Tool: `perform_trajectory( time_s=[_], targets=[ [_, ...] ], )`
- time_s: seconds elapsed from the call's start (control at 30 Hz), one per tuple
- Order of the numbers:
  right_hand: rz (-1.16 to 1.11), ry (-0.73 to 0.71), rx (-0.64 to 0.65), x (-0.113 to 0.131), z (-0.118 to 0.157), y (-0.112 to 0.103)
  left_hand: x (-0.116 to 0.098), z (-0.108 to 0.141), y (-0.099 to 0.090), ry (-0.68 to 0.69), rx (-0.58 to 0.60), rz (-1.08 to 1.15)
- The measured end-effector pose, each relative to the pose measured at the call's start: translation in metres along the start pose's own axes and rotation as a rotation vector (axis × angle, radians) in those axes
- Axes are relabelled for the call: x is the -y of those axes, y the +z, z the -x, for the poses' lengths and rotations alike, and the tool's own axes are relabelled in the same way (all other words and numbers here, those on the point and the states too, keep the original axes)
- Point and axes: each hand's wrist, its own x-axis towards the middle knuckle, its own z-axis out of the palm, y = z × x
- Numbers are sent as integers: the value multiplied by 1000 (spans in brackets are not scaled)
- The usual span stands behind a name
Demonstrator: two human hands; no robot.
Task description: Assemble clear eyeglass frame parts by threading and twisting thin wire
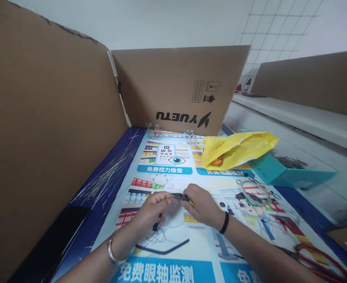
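Note:
My right hand is closed around small pliers with dark jaws and a bit of yellow handle showing. The jaws point left, towards the fingertips of my left hand. Those fingers are pinched together at the plier tips, on what looks like thin wire; most of it is hidden by the fingers. Below my left hand, loops of thin wire show against the printed sheet, along with a small dark piece by the palm. Another wire loop lies just beyond my hands.
Straight wires lie left, near a black flat object. At right are a yellow bag, a teal box of dark pieces, a wire coil and red-handled cutters. Cardboard panels stand behind and left.

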Motion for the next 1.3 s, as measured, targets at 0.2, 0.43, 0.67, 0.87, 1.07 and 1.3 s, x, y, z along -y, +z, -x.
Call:
perform_trajectory(
  time_s=[0.2,0.43,0.67,0.87,1.07,1.3],
  targets=[
    [46,-1,40,1,1,0,-5,2,-2,-21,71,28],
    [199,43,58,4,2,0,-4,1,-4,-69,99,98],
    [389,52,-39,5,2,1,-3,3,0,-117,116,249],
    [373,43,-23,2,0,0,-1,1,5,-54,-69,-2],
    [337,220,-8,-7,-4,0,1,-4,-11,391,-429,-674],
    [275,261,-54,-3,-6,-1,8,-3,-23,549,-516,-1049]
  ],
)
